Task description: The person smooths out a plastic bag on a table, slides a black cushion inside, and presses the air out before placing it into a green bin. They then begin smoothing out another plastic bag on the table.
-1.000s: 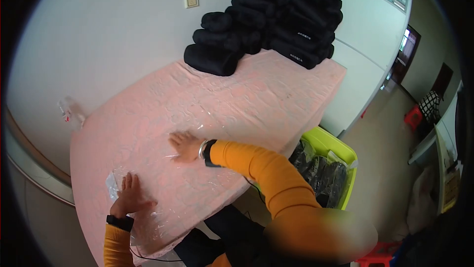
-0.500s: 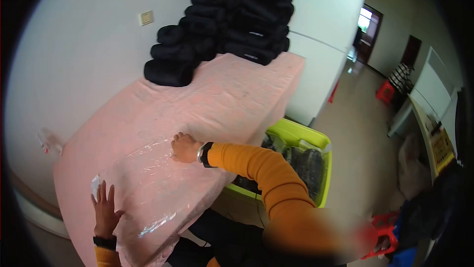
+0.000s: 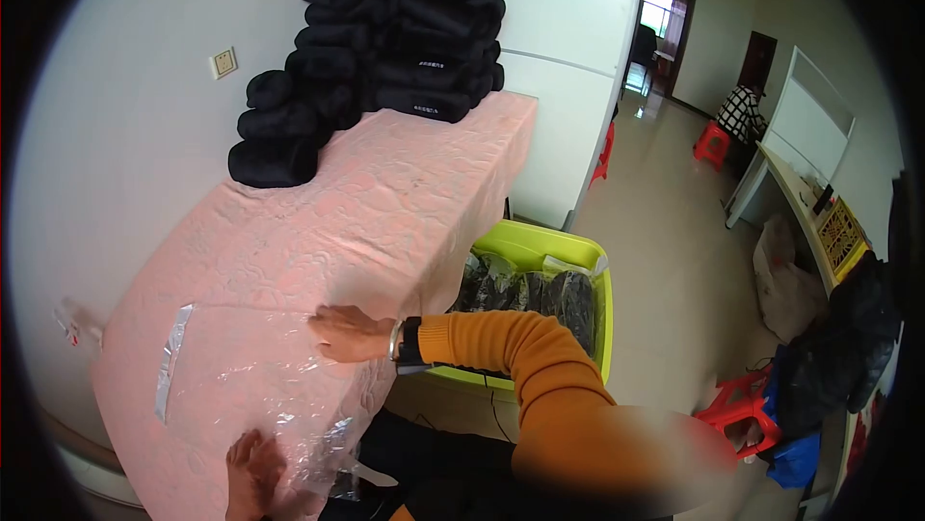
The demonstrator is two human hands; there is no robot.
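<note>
A clear plastic bag (image 3: 241,367) lies flat on the pink tablecloth, its shiny film crumpled towards me. Along its left side runs a silvery white strip (image 3: 173,364). My right hand (image 3: 352,333) is on the bag's far right part, fingers curled and closed on the film. Near the bag's lower edge my left hand (image 3: 255,468) is slightly blurred, with bent fingers closed on the plastic. Loose film bunches up just right of that hand.
Black cushions (image 3: 405,39) are piled at the table's far end. A lime-green bin (image 3: 602,328) with plastic-wrapped dark items stands right of the table. Farther right are a red stool (image 3: 737,405), a long desk (image 3: 795,188) and a seated person (image 3: 742,114).
My left hand has moved right and towards me, from lying spread at the bag's left side to its near edge. The silvery strip now shows fully. The view has shifted.
</note>
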